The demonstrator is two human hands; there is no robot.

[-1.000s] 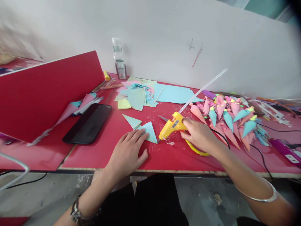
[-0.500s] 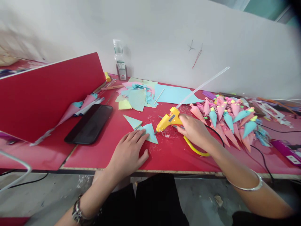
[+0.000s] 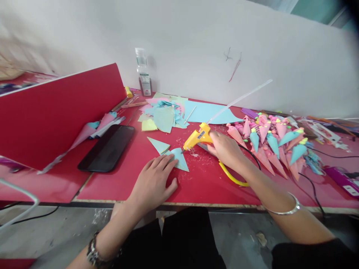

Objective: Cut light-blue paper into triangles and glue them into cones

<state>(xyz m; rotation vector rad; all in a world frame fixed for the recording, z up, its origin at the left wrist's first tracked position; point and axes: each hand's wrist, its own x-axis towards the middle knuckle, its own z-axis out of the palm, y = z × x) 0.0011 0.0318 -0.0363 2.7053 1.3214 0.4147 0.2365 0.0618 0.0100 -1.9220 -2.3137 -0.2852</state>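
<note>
My left hand (image 3: 155, 179) lies with its fingers stretched out, their tips pressing a light blue paper piece (image 3: 181, 160) to the red table. In my right hand (image 3: 226, 147) is a yellow glue gun (image 3: 198, 136), fingers wrapped round its handle. A long clear glue stick (image 3: 241, 99) juts from its back. The gun's nozzle is at the upper right edge of the blue piece; whether it touches cannot be made out. A folded pale blue triangle (image 3: 158, 144) lies just beyond my left fingertips.
Small pink and blue cones (image 3: 272, 142) are heaped at the right. Paper cut-outs (image 3: 164, 117) lie at the back, near a bottle (image 3: 144, 78). A black phone (image 3: 108, 149) lies left, beside a standing red board (image 3: 61, 112). The gun's black cord (image 3: 254, 154) runs toward the cones.
My right hand has moved the glue gun left and slightly up, bringing its nozzle to the blue paper's edge. My left hand has stayed on the paper.
</note>
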